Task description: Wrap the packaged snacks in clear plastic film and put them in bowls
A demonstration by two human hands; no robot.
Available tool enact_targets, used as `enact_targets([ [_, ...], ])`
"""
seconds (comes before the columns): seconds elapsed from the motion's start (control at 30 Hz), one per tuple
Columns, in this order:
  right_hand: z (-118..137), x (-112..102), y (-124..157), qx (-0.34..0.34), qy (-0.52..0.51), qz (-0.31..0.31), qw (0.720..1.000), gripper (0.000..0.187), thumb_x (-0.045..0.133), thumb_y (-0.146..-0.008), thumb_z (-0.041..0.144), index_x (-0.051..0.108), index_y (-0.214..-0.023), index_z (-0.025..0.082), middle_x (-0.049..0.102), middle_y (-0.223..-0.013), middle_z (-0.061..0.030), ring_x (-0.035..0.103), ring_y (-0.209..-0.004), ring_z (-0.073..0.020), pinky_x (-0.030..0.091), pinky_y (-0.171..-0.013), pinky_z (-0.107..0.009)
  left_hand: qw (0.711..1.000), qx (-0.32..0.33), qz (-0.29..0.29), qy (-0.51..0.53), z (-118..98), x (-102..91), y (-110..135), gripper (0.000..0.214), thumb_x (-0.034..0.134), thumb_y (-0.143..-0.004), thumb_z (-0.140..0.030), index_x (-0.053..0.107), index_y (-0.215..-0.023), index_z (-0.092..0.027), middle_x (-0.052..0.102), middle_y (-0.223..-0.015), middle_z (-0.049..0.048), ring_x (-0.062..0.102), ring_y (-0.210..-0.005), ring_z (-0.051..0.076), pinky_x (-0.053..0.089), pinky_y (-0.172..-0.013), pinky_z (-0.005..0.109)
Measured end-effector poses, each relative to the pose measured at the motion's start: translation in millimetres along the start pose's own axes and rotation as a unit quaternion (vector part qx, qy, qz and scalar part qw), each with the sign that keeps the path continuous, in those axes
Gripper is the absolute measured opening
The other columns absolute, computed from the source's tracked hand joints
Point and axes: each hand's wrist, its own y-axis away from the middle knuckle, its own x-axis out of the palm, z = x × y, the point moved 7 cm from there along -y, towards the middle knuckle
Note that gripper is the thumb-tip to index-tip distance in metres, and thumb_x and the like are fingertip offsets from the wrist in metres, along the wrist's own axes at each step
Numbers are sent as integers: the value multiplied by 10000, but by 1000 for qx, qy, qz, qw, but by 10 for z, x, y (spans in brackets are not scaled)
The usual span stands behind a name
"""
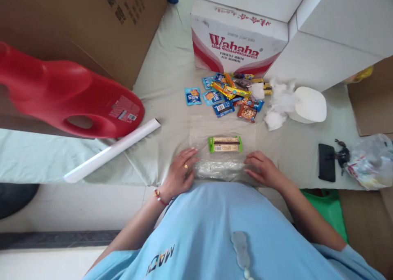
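Observation:
My left hand (181,170) lies palm down by the left end of a crumpled strip of clear plastic film (219,169), fingers stretched out. At the strip's right end, my right hand (263,169) rests with its fingers apart, their tips touching or close to the film. Just beyond the strip, between both hands, lies a green-ended wrapped snack bar (226,144). Flat clear plastic seems to spread under and behind the bar; its edges are faint. Farther back is a pile of small snack packets (229,93), blue, yellow and brown.
A white cardboard tube (113,150) and a large red jug (76,95) lie to the left, beside a brown carton (92,22). Behind the snacks stands a Wahaha box (236,42). To the right are a white container (308,105), a black phone (326,162) and a plastic bag (373,161).

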Motion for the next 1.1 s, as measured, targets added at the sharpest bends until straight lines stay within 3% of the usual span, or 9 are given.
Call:
enact_targets([
  [0.1,-53,182,302,26,15,-12,999,313,704,-968,379,696,-1238,222,673,-1260,-162,622,-1141,-303,563,-969,-506,999,4,48,-17,-70,125,82,408,595,-976,-383,640,-1349,-223,559,-1581,160,456,-1532,311,338,-1286,591],
  [0.23,-144,338,364,46,35,-60,997,203,563,-1028,269,751,-1085,217,721,-1167,-144,638,-1066,-282,561,-921,-486,998,-11,53,-14,-24,164,-65,253,528,-1036,-359,739,-1104,-239,698,-1415,125,535,-1464,284,361,-1262,579],
  [0.43,-311,32,16,69,-45,-28,996,289,498,-1064,342,759,-1093,222,762,-908,-89,690,-869,-220,558,-825,-367,990,-90,58,95,183,-155,-558,354,476,-1053,-455,724,-947,-226,782,-936,58,721,-922,211,557,-923,377],
  [0.57,-565,-226,-319,130,-56,-59,988,318,519,-1040,410,767,-1070,214,783,-956,-81,714,-877,-215,541,-811,-324,979,-160,62,111,402,-240,-932,436,503,-995,-575,731,-944,-206,746,-808,33,647,-731,189,503,-715,306],
  [0.7,-850,-202,-586,180,-32,-37,982,293,522,-1004,355,761,-1000,185,766,-888,-64,693,-801,-206,518,-753,-295,976,-199,42,76,598,-154,-1169,389,529,-956,-508,732,-938,-177,686,-702,24,590,-658,182,459,-655,304],
  [0.8,-934,-201,-622,228,78,-39,970,274,569,-947,272,760,-1112,164,749,-1024,-115,684,-851,-232,521,-764,-319,975,-215,-32,40,690,-190,-1176,339,546,-956,-441,727,-1043,-169,709,-813,49,618,-729,190,508,-725,323],
  [0.9,-740,-315,-583,232,153,-116,953,328,566,-966,270,736,-1225,163,693,-1182,-163,681,-947,-265,534,-799,-353,951,-240,-194,-16,703,-454,-987,290,562,-970,-372,702,-1105,-157,704,-1016,98,648,-877,203,557,-820,348],
  [1.0,-349,-315,-625,155,101,-176,967,328,473,-1054,294,739,-1212,188,686,-1140,-136,677,-1011,-242,542,-873,-343,903,-275,-321,-74,555,-720,-679,268,529,-1001,-317,664,-1129,-124,654,-1131,158,621,-1046,257,560,-915,431],
  [1.1,-39,-67,-789,75,47,-110,990,323,480,-1060,266,736,-1251,219,684,-1194,-114,669,-1078,-215,540,-917,-322,900,-247,-342,-106,204,-757,-518,222,504,-1013,-282,665,-1111,-164,657,-1104,148,593,-1137,294,497,-1045,522],
])
